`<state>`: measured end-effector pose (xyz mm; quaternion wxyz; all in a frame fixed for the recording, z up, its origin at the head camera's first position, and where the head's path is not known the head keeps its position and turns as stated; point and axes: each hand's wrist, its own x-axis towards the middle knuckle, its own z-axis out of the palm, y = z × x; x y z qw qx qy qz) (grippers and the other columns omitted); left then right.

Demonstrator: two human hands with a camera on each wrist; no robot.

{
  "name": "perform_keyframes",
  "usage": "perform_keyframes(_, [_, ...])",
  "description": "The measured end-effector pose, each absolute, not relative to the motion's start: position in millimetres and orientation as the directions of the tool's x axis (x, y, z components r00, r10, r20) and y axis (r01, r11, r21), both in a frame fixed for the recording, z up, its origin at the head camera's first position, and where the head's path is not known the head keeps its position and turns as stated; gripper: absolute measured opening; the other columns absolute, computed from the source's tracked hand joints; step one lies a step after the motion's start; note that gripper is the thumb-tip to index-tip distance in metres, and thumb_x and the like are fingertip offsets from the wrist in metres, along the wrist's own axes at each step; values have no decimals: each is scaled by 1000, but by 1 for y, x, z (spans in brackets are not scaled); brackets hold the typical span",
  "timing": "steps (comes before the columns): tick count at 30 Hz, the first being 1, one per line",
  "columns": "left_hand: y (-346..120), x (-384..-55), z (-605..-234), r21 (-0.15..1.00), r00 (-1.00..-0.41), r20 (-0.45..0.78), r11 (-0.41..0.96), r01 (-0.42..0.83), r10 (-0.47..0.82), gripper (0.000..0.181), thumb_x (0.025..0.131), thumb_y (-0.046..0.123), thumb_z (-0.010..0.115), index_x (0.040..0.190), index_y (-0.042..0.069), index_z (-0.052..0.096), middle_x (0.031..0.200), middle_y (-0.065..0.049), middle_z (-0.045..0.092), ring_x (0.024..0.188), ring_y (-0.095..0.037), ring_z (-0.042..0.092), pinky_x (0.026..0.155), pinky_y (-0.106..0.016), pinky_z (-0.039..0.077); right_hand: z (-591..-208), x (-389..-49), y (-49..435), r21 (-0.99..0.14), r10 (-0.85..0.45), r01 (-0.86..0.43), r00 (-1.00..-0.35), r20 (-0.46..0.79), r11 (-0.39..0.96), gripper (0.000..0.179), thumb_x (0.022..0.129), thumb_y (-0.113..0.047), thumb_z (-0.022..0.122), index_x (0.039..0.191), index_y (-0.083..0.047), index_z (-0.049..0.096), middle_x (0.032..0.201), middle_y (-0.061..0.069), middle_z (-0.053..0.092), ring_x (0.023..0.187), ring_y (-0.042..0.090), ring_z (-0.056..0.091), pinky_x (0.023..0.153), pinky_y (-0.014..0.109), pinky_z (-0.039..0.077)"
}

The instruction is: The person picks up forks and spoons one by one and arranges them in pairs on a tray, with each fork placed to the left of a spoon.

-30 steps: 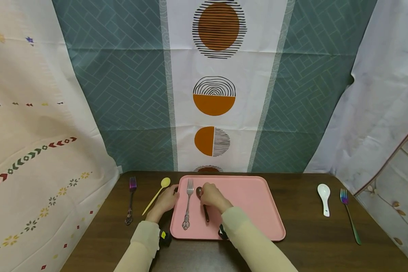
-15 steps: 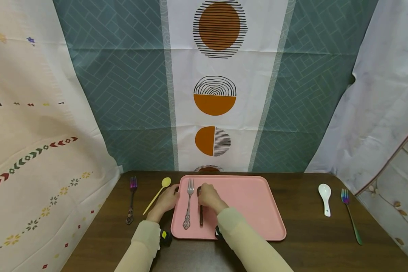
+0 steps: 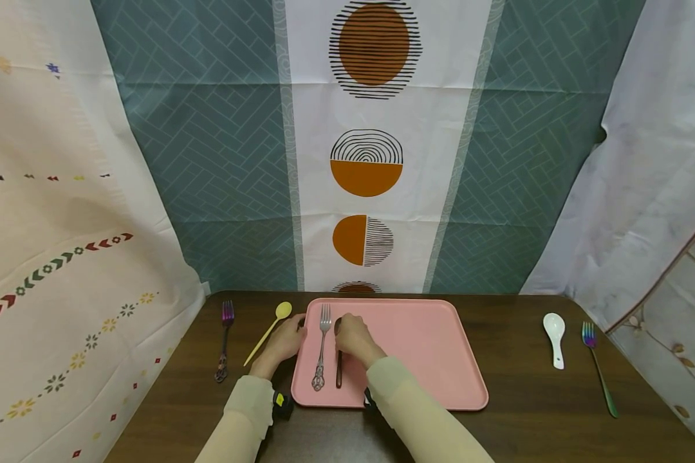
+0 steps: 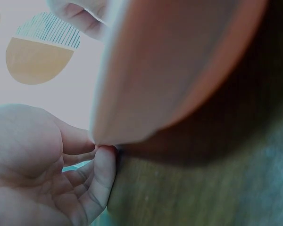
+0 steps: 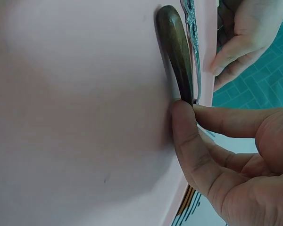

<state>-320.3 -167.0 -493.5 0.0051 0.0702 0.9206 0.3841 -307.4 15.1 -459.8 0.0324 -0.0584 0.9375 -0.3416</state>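
Observation:
My right hand (image 3: 356, 337) pinches a dark brown spoon (image 3: 339, 373) between thumb and fingers, over the left part of a pink tray (image 3: 423, 354). Its handle points toward me, and the hand covers much of the spoon. Close up in the right wrist view, the dark handle (image 5: 174, 42) lies beside an ornate silver fork (image 5: 191, 28). That fork (image 3: 321, 347) rests on the tray, left of the spoon. My left hand (image 3: 286, 339) is at the tray's left rim; in the left wrist view its thumb and fingertips pinch the rim (image 4: 132, 134).
Left of the tray, a yellow spoon (image 3: 266, 334) lies next to my left hand, with a purple-tined fork (image 3: 224, 341) further left. A white spoon (image 3: 554, 337) and a rainbow-coloured fork (image 3: 599, 370) lie at the right. Patterned cloth (image 3: 237, 161) hangs behind the table.
My right hand has shifted slightly left. The spoon's handle end has swung left, so it now lies nearly parallel to the silver fork. My left hand has stayed at the rim.

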Motion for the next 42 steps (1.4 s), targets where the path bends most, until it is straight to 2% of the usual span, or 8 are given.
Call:
perform_keyframes(14, [-167, -321, -493, 712, -991, 31, 693, 115, 132, 44, 109, 11, 46, 149, -9, 48, 139, -28, 59, 125, -44, 61, 104, -60, 48, -457, -306, 18, -657, -147, -89, -989, -34, 748, 29, 79, 13, 76, 61, -4, 62, 63, 8, 60, 51, 16, 58, 47, 24, 47])
perform_keyframes(22, [-166, -321, -492, 725, -989, 44, 677, 128, 140, 44, 108, 11, 46, 148, -9, 48, 140, -29, 58, 126, -46, 59, 104, -62, 47, -455, -308, 22, -651, -158, -107, -987, -20, 751, 30, 81, 6, 81, 62, -6, 61, 62, 4, 56, 53, 15, 51, 50, 26, 41])
perform_keyframes(26, [-167, -323, -494, 722, -989, 46, 680, 130, 141, 43, 108, 10, 46, 147, -9, 49, 139, -28, 59, 124, -44, 61, 104, -61, 48, -450, -308, 27, -622, -171, -126, -985, -13, 773, 22, 86, 1, 78, 69, -5, 64, 68, 3, 57, 59, 16, 52, 54, 28, 43])
perform_keyframes(31, [-167, -324, -496, 719, -989, 51, 683, 131, 136, 43, 108, 10, 46, 147, -9, 50, 139, -28, 60, 124, -44, 61, 103, -60, 48, -445, -307, 38, -614, -179, -138, -984, -5, 777, 6, 90, -2, 73, 87, 1, 70, 81, 10, 65, 62, 19, 59, 55, 29, 48])
perform_keyframes(34, [-167, -323, -496, 715, -990, 50, 687, 129, 134, 44, 108, 10, 46, 147, -9, 49, 139, -28, 60, 125, -44, 60, 104, -60, 48, -445, -306, 45, -633, -181, -140, -983, -1, 762, 15, 94, -6, 74, 102, 5, 72, 97, 18, 69, 61, 20, 63, 54, 32, 53])
perform_keyframes(37, [-167, -322, -496, 709, -990, 46, 694, 125, 132, 44, 108, 10, 46, 147, -9, 49, 140, -28, 59, 126, -44, 60, 104, -60, 48, -446, -308, 53, -608, -186, -163, -982, 25, 777, 22, 94, -9, 75, 110, 6, 72, 106, 21, 71, 66, 20, 64, 60, 34, 56])
perform_keyframes(39, [-168, -322, -496, 708, -991, 44, 695, 123, 130, 44, 108, 10, 46, 147, -9, 49, 140, -28, 59, 126, -45, 59, 104, -61, 47, -446, -311, 59, -581, -187, -177, -981, 44, 794, 20, 95, -10, 74, 110, 4, 73, 104, 18, 73, 69, 18, 62, 64, 34, 55])
perform_keyframes(42, [-168, -322, -496, 708, -991, 45, 695, 123, 129, 44, 108, 10, 46, 147, -9, 49, 140, -28, 59, 126, -45, 59, 105, -61, 47, -446, -314, 71, -578, -195, -191, -979, 56, 793, 19, 96, -9, 73, 111, 4, 73, 93, 16, 74, 61, 16, 60, 60, 32, 52])
